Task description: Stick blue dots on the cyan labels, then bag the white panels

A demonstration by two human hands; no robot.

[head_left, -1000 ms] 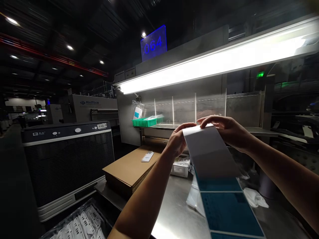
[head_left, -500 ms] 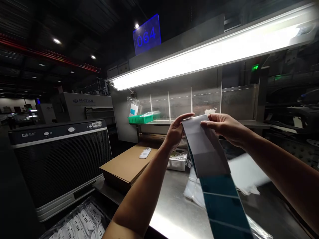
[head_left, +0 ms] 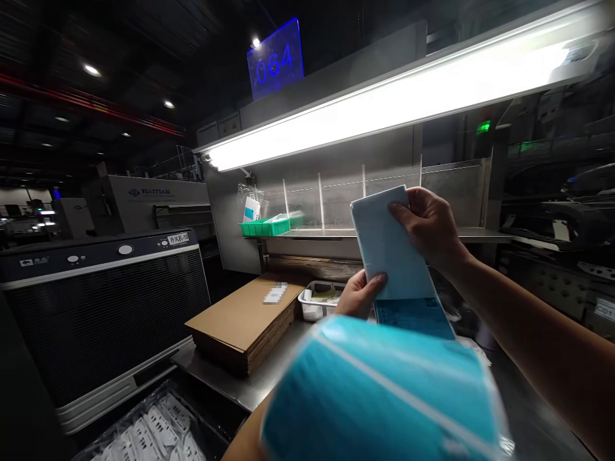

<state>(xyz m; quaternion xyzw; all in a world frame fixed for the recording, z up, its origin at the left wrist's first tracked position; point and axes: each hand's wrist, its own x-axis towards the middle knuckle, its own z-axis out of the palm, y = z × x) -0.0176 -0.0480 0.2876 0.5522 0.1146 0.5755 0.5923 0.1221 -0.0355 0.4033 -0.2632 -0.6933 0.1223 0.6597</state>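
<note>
Raised in front of me is a long strip of blue labels on pale backing paper [head_left: 384,243], its upper part folded into a flat stack. My right hand [head_left: 431,224] pinches the stack's upper right edge, thumb on the front face. Lower down, my left hand [head_left: 360,293] grips the left edge with its thumb on the front. A loose blue length of the strip [head_left: 384,390] bulges toward me, blurred, covering much of my left forearm and the bench. Fingers behind the stack are hidden.
Stacked brown cardboard sheets [head_left: 245,314] lie on the metal bench's left, with a white basket [head_left: 312,310] beside them. A green tray [head_left: 266,226] sits on the shelf. White plastic parts [head_left: 154,429] fill a lined bin at lower left. A cooler [head_left: 110,307] stands left.
My left hand has slid down from the stack's top to its lower left edge. The stack has risen slightly, and the strip's loose blue length has swung up toward me.
</note>
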